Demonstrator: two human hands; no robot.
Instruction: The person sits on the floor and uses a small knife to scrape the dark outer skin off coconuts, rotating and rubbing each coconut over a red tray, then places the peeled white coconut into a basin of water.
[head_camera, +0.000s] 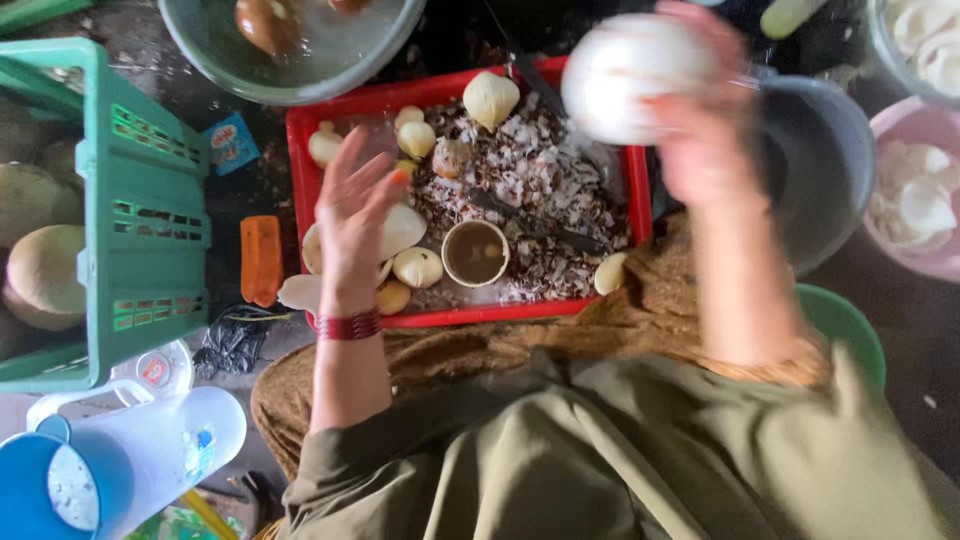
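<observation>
- Red plastic tray (610, 300) is full of brown-and-white shavings, peeled pale coconut pieces and one small round cup (475, 252).
- Green slatted crate (145, 205) on the left holds whole husked coconuts; pink bowl (905, 255) on the right has white pieces.
- Small blue packet (231, 143) lies between crate and tray.
- Right hand (700, 120), blurry, grips a peeled white coconut (625, 75) raised over the tray's far corner.
- Left hand (352, 210) hovers open and empty above the tray.
</observation>
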